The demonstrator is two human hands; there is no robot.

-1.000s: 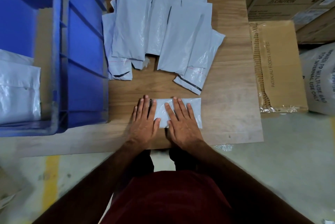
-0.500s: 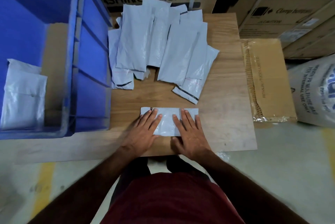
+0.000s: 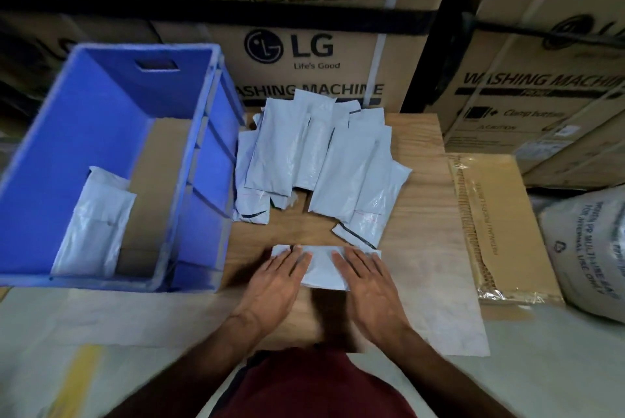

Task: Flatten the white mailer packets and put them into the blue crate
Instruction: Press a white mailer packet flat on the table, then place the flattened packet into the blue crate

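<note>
One white mailer packet (image 3: pixel 323 267) lies flat near the front of the wooden table (image 3: pixel 422 214). My left hand (image 3: pixel 275 285) presses its left part with straight fingers, and my right hand (image 3: pixel 370 285) presses its right part the same way. Behind it, several white mailer packets (image 3: pixel 314 164) lie in an overlapping pile. The blue crate (image 3: pixel 203 160) stands to the left of the table. Inside it, flattened white packets (image 3: pixel 94 224) lie against its left side, beside a brown cardboard piece (image 3: pixel 152 194).
Large cardboard washing machine boxes (image 3: pixel 304 55) stand behind the table. A flat brown carton (image 3: pixel 497 221) sits at the table's right edge, and a white woven sack (image 3: pixel 588 248) lies further right. Grey floor with a yellow line is in front.
The camera has tilted up, showing more of the crate and boxes. My hands have slid a little apart and back across the packet, which stays in place.
</note>
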